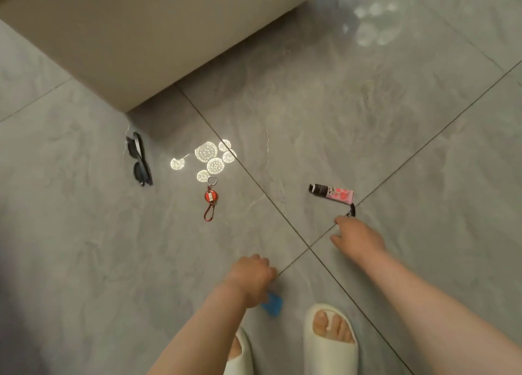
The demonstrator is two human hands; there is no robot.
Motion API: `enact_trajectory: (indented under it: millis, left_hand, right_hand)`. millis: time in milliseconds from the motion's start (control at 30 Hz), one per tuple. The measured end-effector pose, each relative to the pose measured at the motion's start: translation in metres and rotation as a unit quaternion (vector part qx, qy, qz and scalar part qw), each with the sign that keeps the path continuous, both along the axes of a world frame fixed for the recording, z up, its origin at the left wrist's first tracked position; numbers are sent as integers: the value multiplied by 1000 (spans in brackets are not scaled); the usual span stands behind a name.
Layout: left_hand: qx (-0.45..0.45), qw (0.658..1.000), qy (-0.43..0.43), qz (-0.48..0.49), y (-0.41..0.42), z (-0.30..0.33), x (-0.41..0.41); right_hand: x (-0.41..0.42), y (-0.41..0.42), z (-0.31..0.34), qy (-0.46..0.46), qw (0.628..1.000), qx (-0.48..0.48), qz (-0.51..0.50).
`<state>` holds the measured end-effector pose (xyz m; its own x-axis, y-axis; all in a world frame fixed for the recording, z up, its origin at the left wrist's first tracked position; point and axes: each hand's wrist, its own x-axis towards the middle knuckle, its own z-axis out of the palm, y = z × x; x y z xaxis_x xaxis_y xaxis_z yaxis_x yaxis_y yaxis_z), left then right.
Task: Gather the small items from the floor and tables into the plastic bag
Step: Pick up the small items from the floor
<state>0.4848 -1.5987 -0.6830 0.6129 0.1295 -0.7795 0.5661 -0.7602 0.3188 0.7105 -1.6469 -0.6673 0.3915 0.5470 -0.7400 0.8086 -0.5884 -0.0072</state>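
My left grip (251, 275) is curled, knuckles up, over a blue item (272, 304) on the floor (84, 247); whether the fingers actually clasp it I cannot tell. My right grip (357, 237) reaches forward with fingers loosely spread, just beside a small black item (351, 211) lying on a tile seam, not closed on it. Just beyond lies a pink tube (332, 193), long axis running left to right, black cap pointing left. Further left, a red keychain (210, 201) lies lengthwise away from me, ring at the far end, carabiner near. Sunglasses (139, 160) lie folded near the corner of a beige furniture base (141, 35). Both forearms extend downward from me above my cream slippers (329, 343).
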Motion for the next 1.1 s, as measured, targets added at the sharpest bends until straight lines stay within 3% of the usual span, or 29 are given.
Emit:
enact_trajectory:
  millis: [233, 300, 367, 467, 567, 733, 933, 1100]
  left_hand:
    - [-12, 984, -20, -175, -39, -59, -20]
    - [13, 974, -58, -219, -45, -63, -22]
    - [43, 964, -44, -258, -47, -73, -22]
    - [110, 966, -84, -219, -31, -95, -22]
    - [97, 964, -90, -229, -15, -79, -8]
    - [139, 976, -55, -160, 11, -87, 2]
    - [151, 987, -41, 48, 50, -80, 0]
    - [153, 971, -52, 178, 72, -71, -1]
  right_hand:
    - [-9, -19, -73, -34, 998, 43, -34]
    - [-6, -23, -79, -62, 996, 52, -44]
    - [3, -23, -88, -102, 991, 70, -58]
    - [9, -16, -97, -125, 984, 80, -98]
    - [11, -10, -103, -118, 979, 73, -148]
    - [11, -10, -116, -110, 972, 98, -185]
    - [29, 8, -107, -95, 968, 64, -224]
    - [41, 25, -90, -87, 969, 155, -172]
